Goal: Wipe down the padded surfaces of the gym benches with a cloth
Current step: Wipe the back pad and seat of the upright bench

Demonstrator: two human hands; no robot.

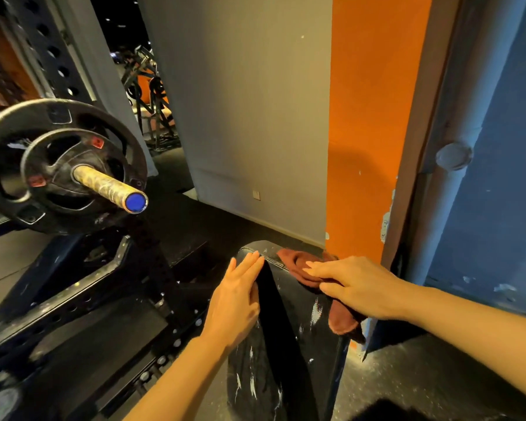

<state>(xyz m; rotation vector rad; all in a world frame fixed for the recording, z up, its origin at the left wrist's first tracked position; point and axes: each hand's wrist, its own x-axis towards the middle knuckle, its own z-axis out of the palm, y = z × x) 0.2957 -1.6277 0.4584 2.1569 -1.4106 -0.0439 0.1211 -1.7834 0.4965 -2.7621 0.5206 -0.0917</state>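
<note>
Cloth (308, 268) lies low and right of centre on the pad (298, 302) under my flat right hand (356, 287), pressed but ungripped, so it may slide off the right edge while my open left hand (237, 302) steadies the pad.

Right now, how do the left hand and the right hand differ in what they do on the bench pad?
The right hand lies flat on the reddish-brown cloth, pressing it onto the bench pad; the left hand touches the pad's left edge directly, with no cloth. The right hand sits toward the pad's right side, the left hand on the opposite side. Both hands have straight fingers.
</note>
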